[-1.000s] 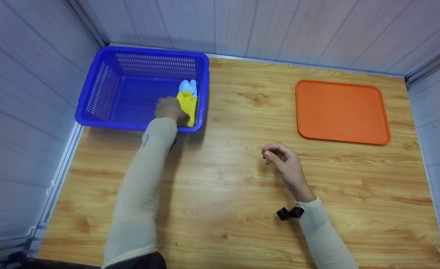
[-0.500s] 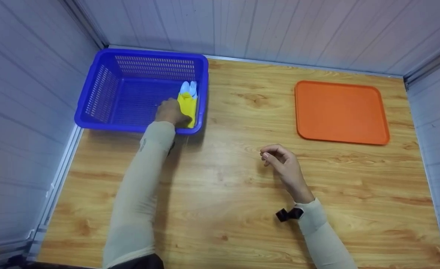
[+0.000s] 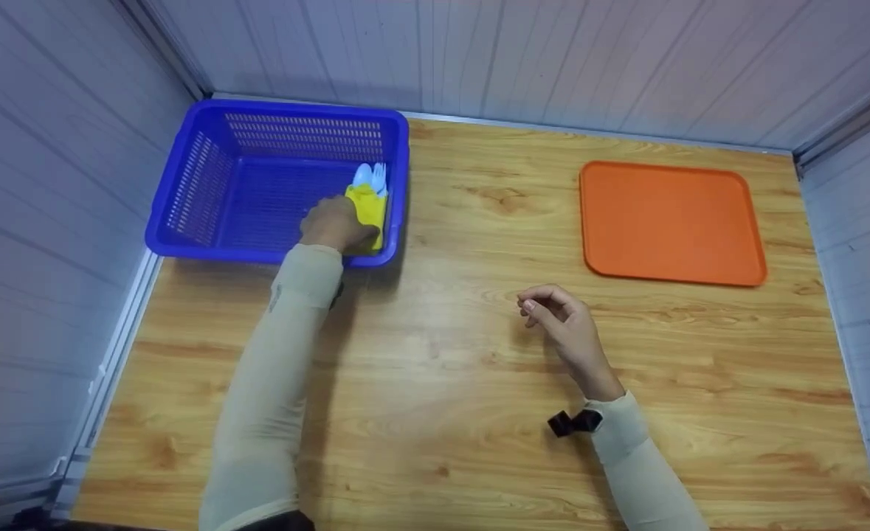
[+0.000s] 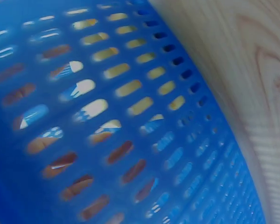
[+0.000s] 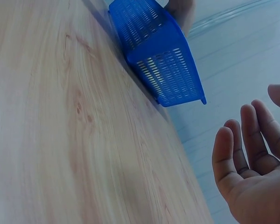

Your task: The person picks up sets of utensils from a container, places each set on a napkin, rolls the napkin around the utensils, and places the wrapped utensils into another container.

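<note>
Inside the blue basket (image 3: 276, 254), my left hand (image 3: 330, 221) holds a yellow cutlery pouch (image 3: 369, 214) at its lower part, thumb across it. A pale plastic spoon (image 3: 362, 175) and a matching fork (image 3: 378, 177) stick out of the pouch's far end, along the basket's right wall. Through the slots in the left wrist view, parts of the fingers (image 4: 119, 152) and the yellow pouch (image 4: 129, 87) show; most fingertips are hidden in the head view. My right hand (image 3: 571, 328) hovers over the table, fingers loosely bent, holding nothing; its spread fingers (image 5: 253, 135) show in the right wrist view.
An orange tray (image 3: 671, 221) lies flat at the right back of the wooden table (image 3: 442, 391). Pale panel walls (image 3: 464, 59) enclose the table at the back and both sides. The basket stands in the far left corner, close to the back wall.
The spoon and fork show slightly more apart than a second ago, and the pouch looks flatter. Both hands stay almost in place, while the head view shifts a little.
</note>
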A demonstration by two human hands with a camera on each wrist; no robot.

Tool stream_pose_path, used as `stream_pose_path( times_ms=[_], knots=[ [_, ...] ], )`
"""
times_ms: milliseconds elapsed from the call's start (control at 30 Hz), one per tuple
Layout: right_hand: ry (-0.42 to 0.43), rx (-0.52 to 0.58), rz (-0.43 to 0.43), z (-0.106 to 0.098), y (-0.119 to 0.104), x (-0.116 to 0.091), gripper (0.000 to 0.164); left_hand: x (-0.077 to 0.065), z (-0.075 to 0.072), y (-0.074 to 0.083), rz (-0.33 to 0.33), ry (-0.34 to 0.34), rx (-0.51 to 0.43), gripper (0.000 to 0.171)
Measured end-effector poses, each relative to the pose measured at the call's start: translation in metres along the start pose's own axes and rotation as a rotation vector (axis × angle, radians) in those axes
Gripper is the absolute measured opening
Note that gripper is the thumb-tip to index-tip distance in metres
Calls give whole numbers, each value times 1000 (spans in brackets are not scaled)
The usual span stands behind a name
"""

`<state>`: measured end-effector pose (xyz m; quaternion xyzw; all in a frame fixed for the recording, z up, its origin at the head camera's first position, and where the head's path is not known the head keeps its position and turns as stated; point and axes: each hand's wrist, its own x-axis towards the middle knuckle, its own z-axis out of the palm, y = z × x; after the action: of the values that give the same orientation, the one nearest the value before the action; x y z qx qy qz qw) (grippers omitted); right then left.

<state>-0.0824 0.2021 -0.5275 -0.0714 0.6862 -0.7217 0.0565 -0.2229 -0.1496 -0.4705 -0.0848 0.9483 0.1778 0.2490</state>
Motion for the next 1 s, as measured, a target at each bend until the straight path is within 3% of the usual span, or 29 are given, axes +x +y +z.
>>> stream_pose_path(
  times_ms=[133, 333, 600, 867, 1000],
  knots=[
    [8, -3, 4, 0, 0, 1, 25, -3, -1, 0, 4, -8, -5, 60],
    [2, 0, 0, 1, 1, 1, 26, 1, 6, -4, 2, 23, -17, 77],
    [-10, 29, -5, 2, 3, 0, 30, 6, 11, -9, -17, 15, -11, 85],
    [-20, -3, 8, 1, 5, 0, 31, 12, 17, -4, 2, 27, -11, 80],
    [-22, 0, 27, 0, 5, -1, 32, 14, 16, -4, 1, 10, -23, 85]
  ],
)
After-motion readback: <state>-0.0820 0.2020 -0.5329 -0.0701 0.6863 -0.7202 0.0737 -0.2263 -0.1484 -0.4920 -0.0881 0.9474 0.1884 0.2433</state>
